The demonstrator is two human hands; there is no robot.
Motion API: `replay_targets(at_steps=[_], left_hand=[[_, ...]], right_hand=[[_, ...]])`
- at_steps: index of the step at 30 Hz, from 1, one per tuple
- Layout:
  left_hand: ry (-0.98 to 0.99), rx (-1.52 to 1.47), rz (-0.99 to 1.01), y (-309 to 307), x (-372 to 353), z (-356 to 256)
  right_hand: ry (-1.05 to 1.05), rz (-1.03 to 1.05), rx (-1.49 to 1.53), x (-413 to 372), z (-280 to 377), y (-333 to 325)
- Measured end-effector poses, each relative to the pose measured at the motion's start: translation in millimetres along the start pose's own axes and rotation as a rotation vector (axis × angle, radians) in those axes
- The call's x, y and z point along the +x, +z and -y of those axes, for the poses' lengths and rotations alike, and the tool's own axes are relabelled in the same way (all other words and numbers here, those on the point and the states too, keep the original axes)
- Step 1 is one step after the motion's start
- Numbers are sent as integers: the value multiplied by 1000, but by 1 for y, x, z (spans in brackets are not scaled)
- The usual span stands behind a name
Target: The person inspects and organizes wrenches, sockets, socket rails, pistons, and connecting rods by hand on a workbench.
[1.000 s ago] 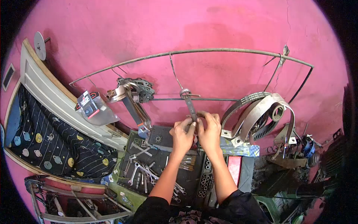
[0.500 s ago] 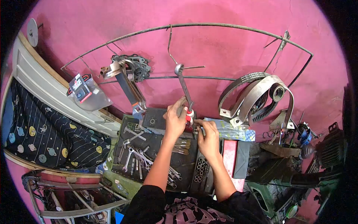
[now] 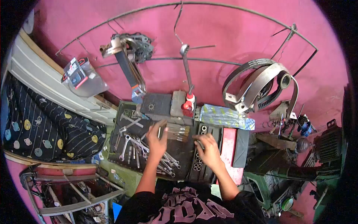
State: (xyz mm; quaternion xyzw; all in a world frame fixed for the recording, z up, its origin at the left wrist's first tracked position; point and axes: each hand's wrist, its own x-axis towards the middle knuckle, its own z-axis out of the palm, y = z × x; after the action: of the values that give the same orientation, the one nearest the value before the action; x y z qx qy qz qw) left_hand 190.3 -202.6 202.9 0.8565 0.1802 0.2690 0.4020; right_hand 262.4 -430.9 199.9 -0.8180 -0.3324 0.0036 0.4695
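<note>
Wrenches (image 3: 126, 147) with bright steel shafts lie overlapping in the left and middle of a dark, shallow tray (image 3: 183, 152), lower centre of the frame, below a vernier caliper (image 3: 131, 121). Just right of them, the left hand (image 3: 156, 140) hovers over the tray, fingers spread; something slim and pale shows at its fingers, too blurred to tell whether it is gripped. Slender brushes (image 3: 177, 131) lie side by side beyond it, their near parts wood-brown. Above, a long metal wrench (image 3: 187, 69) hangs from a hook beside a glossy red-and-white bottle (image 3: 188, 103). The right hand (image 3: 209, 151) curls its fingers above a narrow rack of round metal sockets (image 3: 197, 165), partly hiding them; a small dark shape shows at its fingertips, and whether it is held cannot be told. Right of the rack stands a smooth red box (image 3: 228, 143), its near end cut off by the forearm.
</note>
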Motion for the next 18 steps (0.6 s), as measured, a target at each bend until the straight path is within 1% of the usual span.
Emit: replay_targets(at_steps=[1, 2, 3, 5, 7, 8, 9, 10, 11, 12, 13, 15, 16, 17, 18], left_hand=[[-35, 55, 23, -7, -24, 24], [-140, -13, 47, -12, -53, 59], [-225, 65, 57, -25, -75, 64], [-456, -12, 56, -41, -130, 112], [-553, -26, 77, -61, -167, 126], [-621, -42, 88, -71, -184, 132], [-646, -38, 108, -77, -200, 142], [-649, -10, 163, -80, -211, 152], [-648, 16, 221, -85, -222, 163], [-705, 92, 321, -89, -224, 167], [-717, 89, 345, -94, -226, 177], [-613, 210, 608, -99, -225, 195], [-526, 338, 693, -105, -216, 189], [-529, 328, 709, -111, -209, 191], [-454, 361, 758, -116, -203, 195]], right_hand=[[14, 85, 1, -16, -5, 4], [37, 165, -5, -31, -10, 7], [55, 187, -1, -47, -15, 12], [120, 357, -42, -80, -26, 24], [143, 431, -69, -105, -28, 31], [134, 505, -144, -113, -28, 36], [124, 577, -217, -119, -26, 42], [143, 635, -251, -123, -24, 48], [172, 651, -265, -127, -22, 55], [183, 618, -284, -128, -17, 63], [193, 583, -307, -128, -12, 71], [273, 576, -396, -128, -7, 90], [320, 580, -444, -128, -5, 100], [336, 587, -451, -128, -2, 108], [342, 590, -483, -128, 2, 117]])
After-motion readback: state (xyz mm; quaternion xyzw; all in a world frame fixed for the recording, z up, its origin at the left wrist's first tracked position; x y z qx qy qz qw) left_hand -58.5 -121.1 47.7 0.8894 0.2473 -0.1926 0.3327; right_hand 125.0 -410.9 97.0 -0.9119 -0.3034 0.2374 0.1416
